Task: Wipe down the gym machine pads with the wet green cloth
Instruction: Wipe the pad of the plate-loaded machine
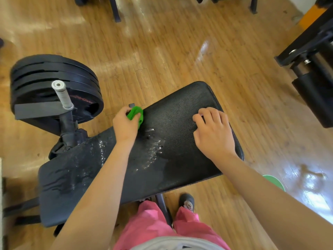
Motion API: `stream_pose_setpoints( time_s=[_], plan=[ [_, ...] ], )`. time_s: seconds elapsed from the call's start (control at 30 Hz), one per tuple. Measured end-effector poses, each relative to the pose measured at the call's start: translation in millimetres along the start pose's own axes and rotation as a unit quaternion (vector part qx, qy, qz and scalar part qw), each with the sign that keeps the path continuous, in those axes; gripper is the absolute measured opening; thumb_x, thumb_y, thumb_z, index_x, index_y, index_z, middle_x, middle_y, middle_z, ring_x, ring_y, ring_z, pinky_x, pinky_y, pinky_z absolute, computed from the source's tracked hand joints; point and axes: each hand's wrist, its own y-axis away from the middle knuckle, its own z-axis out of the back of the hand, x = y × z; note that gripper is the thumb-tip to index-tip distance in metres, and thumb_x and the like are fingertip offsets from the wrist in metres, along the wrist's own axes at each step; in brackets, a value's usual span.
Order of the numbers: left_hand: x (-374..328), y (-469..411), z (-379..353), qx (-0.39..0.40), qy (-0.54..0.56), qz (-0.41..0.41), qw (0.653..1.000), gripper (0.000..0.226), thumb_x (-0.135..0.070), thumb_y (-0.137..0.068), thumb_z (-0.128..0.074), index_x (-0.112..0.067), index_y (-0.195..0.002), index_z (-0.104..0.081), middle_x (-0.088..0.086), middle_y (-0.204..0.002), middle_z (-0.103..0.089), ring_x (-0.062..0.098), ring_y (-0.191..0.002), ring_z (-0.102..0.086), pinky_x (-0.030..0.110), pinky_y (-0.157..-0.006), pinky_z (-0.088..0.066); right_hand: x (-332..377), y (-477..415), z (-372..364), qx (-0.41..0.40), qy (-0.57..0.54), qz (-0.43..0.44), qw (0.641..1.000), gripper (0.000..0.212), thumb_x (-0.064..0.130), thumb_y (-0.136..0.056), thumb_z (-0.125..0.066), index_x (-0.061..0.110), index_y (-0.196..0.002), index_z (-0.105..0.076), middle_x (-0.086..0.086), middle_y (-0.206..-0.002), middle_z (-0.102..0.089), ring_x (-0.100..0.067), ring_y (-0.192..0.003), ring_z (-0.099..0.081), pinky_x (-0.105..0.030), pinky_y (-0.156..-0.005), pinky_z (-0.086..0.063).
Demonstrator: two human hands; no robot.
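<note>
Cloth point(135, 114) bunched at the far left edge of the pad point(180, 112), gripped in the left hand point(126, 123), fingers curled round it. Right hand point(213, 131) rests on the pad's right part, fingers bent, holding nothing. Wet streaks across the pad middle and left. Plates point(45, 78) stacked to the left on the wood floor point(162, 51). Green disc point(274, 181) by the right forearm.

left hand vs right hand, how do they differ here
The left hand grips the green cloth; the right hand holds nothing. The left hand is at the pad's far edge, beside the wet streaks; the right hand rests on the dry end with its fingers bent. Both are bare and over the same black pad.
</note>
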Motion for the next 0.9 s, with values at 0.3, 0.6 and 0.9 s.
stream_pose_setpoints(
  time_s=[0.3,0.6,0.9],
  plan=[
    [-25.5,4.6,-13.0,-0.026,0.017,0.041,0.999,0.009,-0.015,-0.084,-0.070,-0.017,-0.082,-0.061,-0.004,-0.079,-0.061,0.013,-0.074,-0.055,0.023,-0.061,-0.034,1.1,-1.1,1.6,0.016,0.005,-0.003,1.000,0.029,0.017,-0.084,-0.053,0.009,-0.111,-0.061,-0.011,-0.117,-0.059,-0.032,-0.114,-0.052,-0.043,-0.096,-0.039],
    [-21.1,17.0,-23.6,-0.022,0.031,-0.015,0.999,0.010,-0.019,-0.084,-0.069,-0.013,-0.092,-0.067,0.001,-0.087,-0.066,0.014,-0.079,-0.058,0.028,-0.068,-0.043,1.4,-1.2,0.5,0.009,0.007,-0.002,1.000,0.029,0.017,-0.085,-0.049,0.009,-0.111,-0.060,-0.011,-0.117,-0.059,-0.032,-0.114,-0.051,-0.043,-0.096,-0.038],
    [7.5,28.5,3.3,-0.080,0.003,0.094,0.992,0.010,-0.015,-0.085,-0.069,-0.020,-0.084,-0.061,-0.003,-0.084,-0.063,0.015,-0.077,-0.055,0.027,-0.068,-0.040,1.3,-1.4,0.4,0.017,0.011,-0.004,1.000,0.029,0.018,-0.084,-0.051,0.009,-0.111,-0.060,-0.011,-0.117,-0.059,-0.032,-0.113,-0.051,-0.043,-0.095,-0.039]
  ],
)
